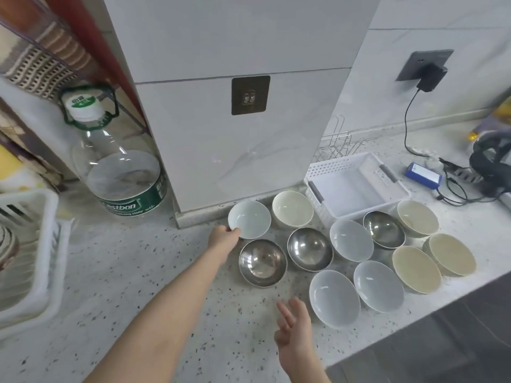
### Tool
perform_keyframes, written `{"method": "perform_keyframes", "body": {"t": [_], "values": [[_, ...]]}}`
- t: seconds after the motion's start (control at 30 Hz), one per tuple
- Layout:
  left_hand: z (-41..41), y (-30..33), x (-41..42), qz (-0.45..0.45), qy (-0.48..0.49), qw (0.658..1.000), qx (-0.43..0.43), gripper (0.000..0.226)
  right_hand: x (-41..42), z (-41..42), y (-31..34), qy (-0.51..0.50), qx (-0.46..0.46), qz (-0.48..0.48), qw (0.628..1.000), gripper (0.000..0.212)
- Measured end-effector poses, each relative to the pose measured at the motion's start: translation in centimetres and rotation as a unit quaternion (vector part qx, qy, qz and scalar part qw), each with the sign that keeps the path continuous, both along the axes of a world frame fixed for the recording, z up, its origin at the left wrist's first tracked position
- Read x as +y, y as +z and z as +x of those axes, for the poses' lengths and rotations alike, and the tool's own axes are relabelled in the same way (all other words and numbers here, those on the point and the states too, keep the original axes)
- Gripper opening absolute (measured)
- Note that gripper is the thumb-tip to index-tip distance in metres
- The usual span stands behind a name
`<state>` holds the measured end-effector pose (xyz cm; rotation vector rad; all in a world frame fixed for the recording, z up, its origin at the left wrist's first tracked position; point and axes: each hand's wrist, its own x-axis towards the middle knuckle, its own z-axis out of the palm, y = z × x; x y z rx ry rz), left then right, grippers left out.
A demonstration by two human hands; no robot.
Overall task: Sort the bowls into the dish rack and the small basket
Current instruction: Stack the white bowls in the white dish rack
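Observation:
Several bowls lie on the speckled counter: white ones, steel ones and beige ones. My left hand [224,236] grips the near-left rim of the far-left white bowl [250,218], which is tilted. Just in front of it sits a steel bowl [262,262]. My right hand [294,326] hovers open over the counter, left of a white bowl [334,297], holding nothing. The small white basket [356,186] stands behind the bowls, with nothing in it. The white dish rack [36,244] is at the far left edge, partly cut off.
A large clear water bottle [119,161] stands at the back left beside a white tiled pillar [243,134]. A wire rack [337,146] sits behind the basket. A blue box [423,172], cables and a dark device lie at the right. The counter's front edge runs diagonally at lower right.

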<state>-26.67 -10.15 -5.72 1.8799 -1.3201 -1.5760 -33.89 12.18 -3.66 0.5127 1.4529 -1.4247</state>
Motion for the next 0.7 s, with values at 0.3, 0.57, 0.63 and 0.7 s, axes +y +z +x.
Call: {"method": "perform_keyframes", "body": {"t": [0.3, 0.57, 0.63, 0.7], "values": [[1.1, 1.2, 1.1, -0.026, 0.068, 0.997, 0.003, 0.011, 0.2, -0.1, -0.3, -0.095, 0.036, 0.015, 0.995, 0.034], [5.1, 2.9, 3.4, -0.066, 0.106, 0.992, 0.034, 0.017, -0.2, 0.0, -0.4, -0.160, 0.116, 0.083, 0.977, 0.043], [6.1, 3.6, 4.0, -0.067, 0.103, 0.992, 0.039, 0.018, -0.2, -0.1, -0.3, -0.168, 0.111, 0.089, 0.975, 0.041], [7.1, 4.2, 4.6, -0.071, 0.101, 0.991, 0.047, 0.020, -0.1, 0.2, -0.3, -0.179, 0.113, 0.095, 0.973, 0.038]]}}
